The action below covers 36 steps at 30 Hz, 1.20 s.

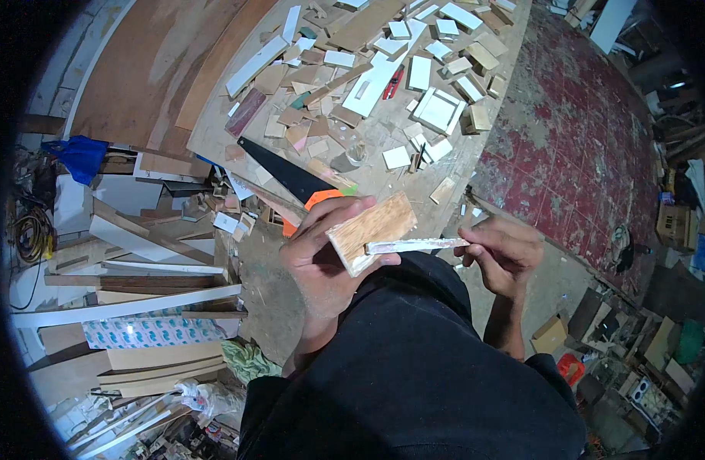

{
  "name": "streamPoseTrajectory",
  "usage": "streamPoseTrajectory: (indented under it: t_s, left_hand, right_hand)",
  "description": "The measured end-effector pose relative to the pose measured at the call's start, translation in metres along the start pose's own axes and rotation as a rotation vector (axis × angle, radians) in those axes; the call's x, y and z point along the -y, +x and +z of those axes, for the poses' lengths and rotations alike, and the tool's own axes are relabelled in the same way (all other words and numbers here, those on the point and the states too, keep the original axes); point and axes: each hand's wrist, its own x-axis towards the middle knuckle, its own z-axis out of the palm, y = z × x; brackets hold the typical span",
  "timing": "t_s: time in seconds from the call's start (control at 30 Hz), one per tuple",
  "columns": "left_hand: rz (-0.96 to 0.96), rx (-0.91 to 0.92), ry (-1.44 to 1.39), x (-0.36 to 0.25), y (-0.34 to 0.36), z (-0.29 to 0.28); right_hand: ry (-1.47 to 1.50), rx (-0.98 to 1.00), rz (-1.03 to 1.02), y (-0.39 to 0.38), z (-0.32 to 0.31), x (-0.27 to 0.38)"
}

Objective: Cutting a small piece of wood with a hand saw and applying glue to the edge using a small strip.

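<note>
We look down at two bare hands held above dark clothing (444, 360), where the likeliest trouble is a smear or a slip. The thin stick (418, 245) seems coated in something white and pasty, and we judge that a loose clump could drop onto the clothing below if the stick were turned or pressed too hard. Because the right hand (510, 257) pinches the stick only at its far right end, sideways pressure might twist it free; the wooden block (375, 224) could also tip if the left hand (314, 261) eased its hold. The orange-handled saw (283, 172) lies just beyond the left fingers, so a careless reach might knock it. As for position, the block sits in the left hand, fingers along its far side and thumb at its near side, tilted and short of the scrap-strewn counter (395, 182). The stick spans the gap between the hands, its left tip over the block's near part, apparently touching; we cannot tell how firmly.
</note>
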Motion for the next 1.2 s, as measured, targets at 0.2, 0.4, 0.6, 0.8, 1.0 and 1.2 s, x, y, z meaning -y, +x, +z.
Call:
streamPoseTrajectory:
  t_s: [0.2, 0.4, 0.6, 0.8, 1.0, 1.2]
  left_hand:
    - [0.036, -0.079, -0.132, 0.011, -0.007, -0.005]
    - [0.079, -0.02, -0.093, 0.013, -0.007, -0.008]
    - [0.144, -0.045, -0.181, 0.021, -0.017, -0.016]
    - [0.254, -0.001, -0.263, 0.024, -0.013, -0.014]
    - [0.169, 0.054, -0.322, 0.022, -0.016, -0.019]
    - [0.313, -0.084, -0.254, 0.019, -0.022, -0.017]
  right_hand:
    - [-0.01, 0.006, -0.072, -0.005, -0.006, -0.003]
    - [0.03, -0.006, -0.054, -0.003, -0.002, -0.002]
    - [0.0, 0.065, -0.159, -0.001, -0.007, 0.0]
    - [0.009, -0.007, -0.113, -0.003, -0.009, 0.007]
    - [0.142, 0.037, 0.11, -0.006, 0.004, 0.016]
    - [0.134, 0.102, 0.237, -0.013, 0.008, 0.015]
